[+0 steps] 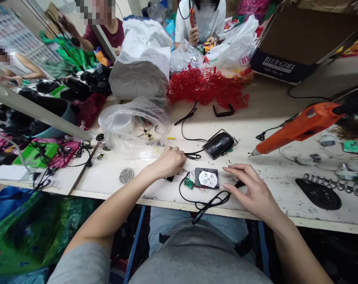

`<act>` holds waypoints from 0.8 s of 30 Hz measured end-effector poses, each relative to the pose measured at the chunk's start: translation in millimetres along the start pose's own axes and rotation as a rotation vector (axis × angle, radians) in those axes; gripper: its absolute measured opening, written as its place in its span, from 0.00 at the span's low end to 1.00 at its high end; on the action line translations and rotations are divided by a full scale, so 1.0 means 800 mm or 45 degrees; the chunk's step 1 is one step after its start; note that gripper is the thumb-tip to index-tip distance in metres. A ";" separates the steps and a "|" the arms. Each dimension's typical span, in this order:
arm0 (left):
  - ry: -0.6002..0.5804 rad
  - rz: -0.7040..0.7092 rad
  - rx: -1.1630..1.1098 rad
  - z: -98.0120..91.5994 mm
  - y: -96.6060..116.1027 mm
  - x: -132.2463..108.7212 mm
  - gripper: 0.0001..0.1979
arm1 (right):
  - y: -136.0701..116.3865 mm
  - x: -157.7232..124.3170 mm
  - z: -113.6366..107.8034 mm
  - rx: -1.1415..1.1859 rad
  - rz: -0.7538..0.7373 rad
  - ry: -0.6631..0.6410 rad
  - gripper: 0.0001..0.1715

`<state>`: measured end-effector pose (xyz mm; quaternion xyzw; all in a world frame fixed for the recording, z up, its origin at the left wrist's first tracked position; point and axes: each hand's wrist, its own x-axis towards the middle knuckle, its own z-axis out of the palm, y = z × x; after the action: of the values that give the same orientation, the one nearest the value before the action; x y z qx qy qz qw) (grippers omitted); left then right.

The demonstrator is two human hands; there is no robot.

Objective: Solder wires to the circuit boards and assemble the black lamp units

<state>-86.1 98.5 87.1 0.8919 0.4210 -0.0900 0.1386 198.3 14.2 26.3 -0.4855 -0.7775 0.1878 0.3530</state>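
Note:
My left hand (169, 161) rests on the white table (107, 177) with its fingers curled together, pinching something small I cannot make out, beside a black cable (193, 156). Just right of it lies a black square plate with a white round part (207, 178) and a small green circuit board (189, 183) wired to it. My right hand (252, 189) hovers to the right of that plate, fingers stretched out and apart, holding nothing. A black plastic housing (219, 144) lies behind the plate.
An orange electric screwdriver (297, 128) hangs at right. A clear plastic bag (131, 126), a white sack (143, 59) and red netting (207, 86) sit behind. A tin of screws (126, 175) lies left. A coiled stand (323, 189) is at right. Other people work across the table.

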 end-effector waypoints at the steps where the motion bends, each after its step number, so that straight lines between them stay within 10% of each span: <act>1: 0.064 0.013 -0.017 -0.003 -0.002 -0.006 0.08 | 0.001 0.000 -0.003 -0.009 -0.005 0.021 0.19; 10: 1.238 0.307 0.170 0.065 0.027 -0.061 0.05 | 0.042 -0.024 -0.037 -0.190 0.325 0.452 0.13; 17: 1.406 0.399 0.091 0.116 0.064 -0.061 0.10 | 0.066 -0.018 -0.046 0.012 0.512 0.727 0.13; 20: 1.395 0.423 0.059 0.117 0.066 -0.059 0.10 | 0.083 0.027 -0.065 0.333 0.410 1.061 0.39; 22: 1.392 0.430 0.017 0.116 0.067 -0.058 0.10 | 0.091 0.067 -0.077 0.474 0.339 0.975 0.51; 24: 1.397 0.421 0.005 0.113 0.069 -0.058 0.11 | 0.090 0.101 -0.081 0.557 0.409 0.775 0.42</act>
<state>-76.7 1.9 23.9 0.8623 0.2859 0.4084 -0.0895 268.2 115.9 54.5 -0.5476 -0.4934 0.2492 0.6281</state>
